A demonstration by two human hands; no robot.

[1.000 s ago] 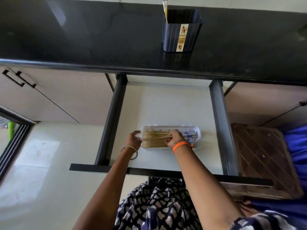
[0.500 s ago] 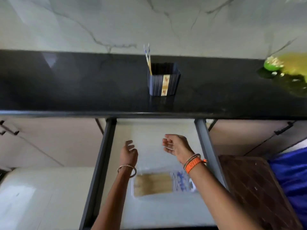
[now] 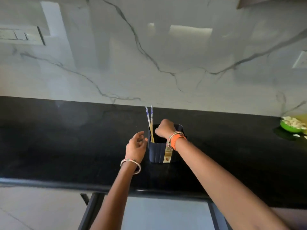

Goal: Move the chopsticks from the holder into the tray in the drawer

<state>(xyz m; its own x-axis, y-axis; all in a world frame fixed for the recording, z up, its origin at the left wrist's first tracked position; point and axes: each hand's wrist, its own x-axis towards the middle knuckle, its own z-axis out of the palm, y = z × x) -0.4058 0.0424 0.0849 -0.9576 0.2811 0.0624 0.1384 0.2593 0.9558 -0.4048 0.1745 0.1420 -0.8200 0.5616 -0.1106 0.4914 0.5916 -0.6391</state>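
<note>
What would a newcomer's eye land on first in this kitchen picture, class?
Mid-frame, the right hand with its orange bangles dips into the dark holder on the black counter, where two chopsticks lean at the holder's left side. The left hand hovers open beside the holder. Behind them rises a veined marble wall; a green bowl sits far right.

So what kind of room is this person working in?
Most likely a home kitchen. A black stone counter runs under a marble-look wall, a holder with chopsticks stands on it, a drawer is open below, and a green bowl of food sits at the far right.
</note>
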